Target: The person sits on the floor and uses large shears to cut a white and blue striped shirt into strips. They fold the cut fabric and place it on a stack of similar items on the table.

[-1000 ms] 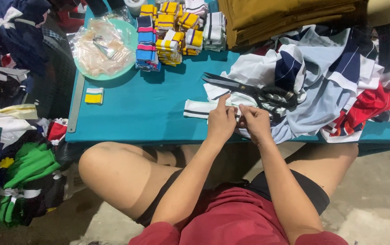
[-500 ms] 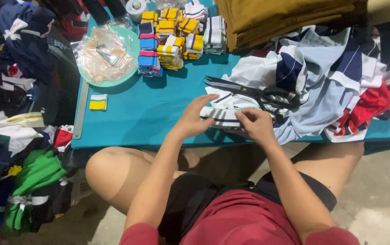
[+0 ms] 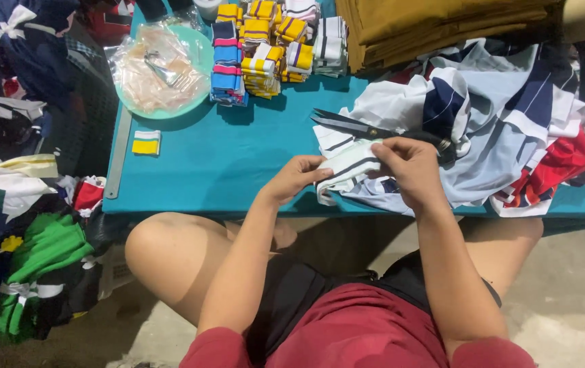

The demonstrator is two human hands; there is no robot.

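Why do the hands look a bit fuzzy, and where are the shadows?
Head view: the left hand and right hand on the striped cloth look slightly soft; the scissors are sharper; light is even, with soft shadows beside the folded stacks and darkness under the table.

Low table with a flat teal top fills the upper half of the view; its near edge runs left to right just above the floor. Flat grey metal ruler lies along the table's left edge. Floor below the near edge: bare, rough, pale grey concrete, mottled and lit evenly at the right, in shadow under the table. Left of the table, heaps of folded garments in green, navy, white and black cover the floor. Light is soft, with no hard shadows.
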